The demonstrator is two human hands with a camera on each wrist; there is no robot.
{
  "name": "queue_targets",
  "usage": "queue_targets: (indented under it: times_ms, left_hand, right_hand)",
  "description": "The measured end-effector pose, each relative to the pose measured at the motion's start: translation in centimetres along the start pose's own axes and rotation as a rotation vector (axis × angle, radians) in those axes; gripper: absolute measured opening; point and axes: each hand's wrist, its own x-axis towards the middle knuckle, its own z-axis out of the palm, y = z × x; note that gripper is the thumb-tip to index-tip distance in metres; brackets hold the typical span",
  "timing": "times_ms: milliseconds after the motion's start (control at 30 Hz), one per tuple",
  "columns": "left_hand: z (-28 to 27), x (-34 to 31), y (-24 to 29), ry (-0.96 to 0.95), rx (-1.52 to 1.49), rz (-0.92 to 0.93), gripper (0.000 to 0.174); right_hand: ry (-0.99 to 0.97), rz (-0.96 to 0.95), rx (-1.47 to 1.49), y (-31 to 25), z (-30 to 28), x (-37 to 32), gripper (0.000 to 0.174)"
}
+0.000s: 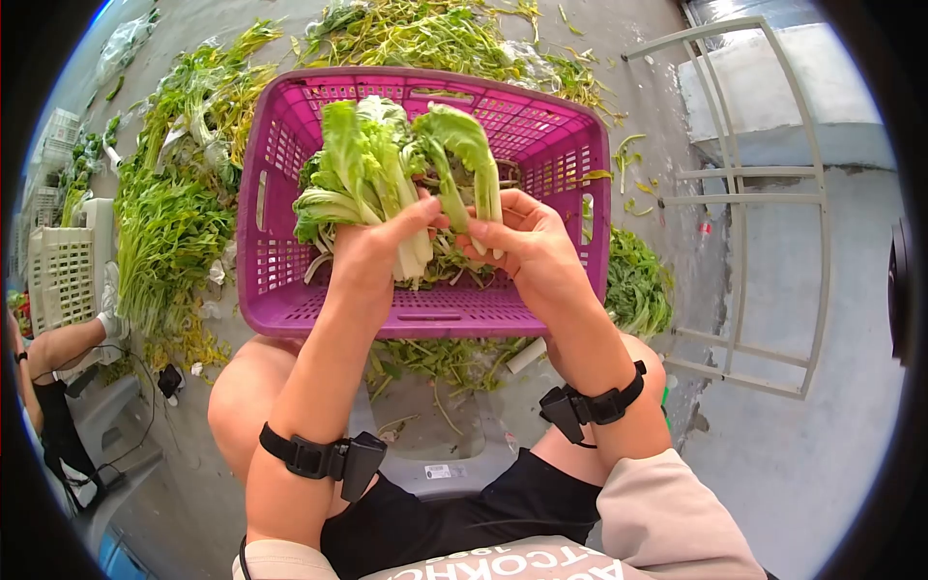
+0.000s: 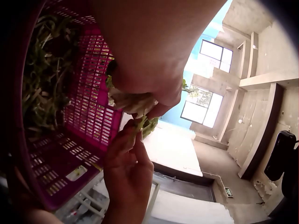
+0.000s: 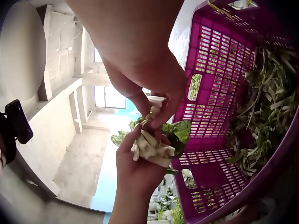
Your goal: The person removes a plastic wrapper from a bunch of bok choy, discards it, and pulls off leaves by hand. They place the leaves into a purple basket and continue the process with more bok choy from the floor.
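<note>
My left hand [image 1: 372, 253] grips a bunch of leafy greens [image 1: 360, 164] with pale stems, leaves pointing away from me. To its right, my right hand [image 1: 530, 249] pinches a separate leafy stalk [image 1: 476, 155] between thumb and fingers. Both hands are above a purple slatted basket [image 1: 425, 324], the thumbs close together. Cut stem ends [image 3: 152, 147] of the bunch show over the left hand [image 3: 133, 175] in the right wrist view. Limp trimmed greens [image 3: 266, 102] lie in the bottom of the basket. In the left wrist view, the left hand hides most of the bunch.
Heaps of loose greens [image 1: 179, 222] cover the floor left of and beyond the basket. More leaves [image 1: 638, 285] lie at its right. A metal frame [image 1: 822, 222] rests at far right. Another person's leg [image 1: 68, 348] and a pale crate [image 1: 63, 275] are at left.
</note>
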Motion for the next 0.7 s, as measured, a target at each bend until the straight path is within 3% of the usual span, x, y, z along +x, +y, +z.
queue_targets:
  times_ms: [100, 233, 400, 633, 700]
  left_hand:
    - [-0.1, 0.0, -0.2, 0.097, -0.038, -0.113, 0.03]
    - [0.1, -0.2, -1.1, 0.014, -0.109, -0.179, 0.033]
    - [0.5, -0.4, -1.2, -0.021, -0.15, -0.139, 0.042]
    - [0.5, -0.6, -0.7, -0.056, -0.153, -0.137, 0.04]
    - [0.6, -0.5, -1.0, -0.012, -0.149, -0.08, 0.042]
  right_hand:
    - [0.065, -0.054, 0.132, -0.4, 0.8, -0.4, 0.029]
    - [0.085, -0.129, 0.09, 0.1, 1.6, -0.5, 0.03]
    - [0.03, -0.178, -0.136, 0.5, 2.1, -0.7, 0.028]
    - [0.011, -0.136, -0.168, -0.1, 1.5, -0.7, 0.033]
    - [0.119, -0.144, -0.134, -0.4, 1.8, -0.9, 0.027]
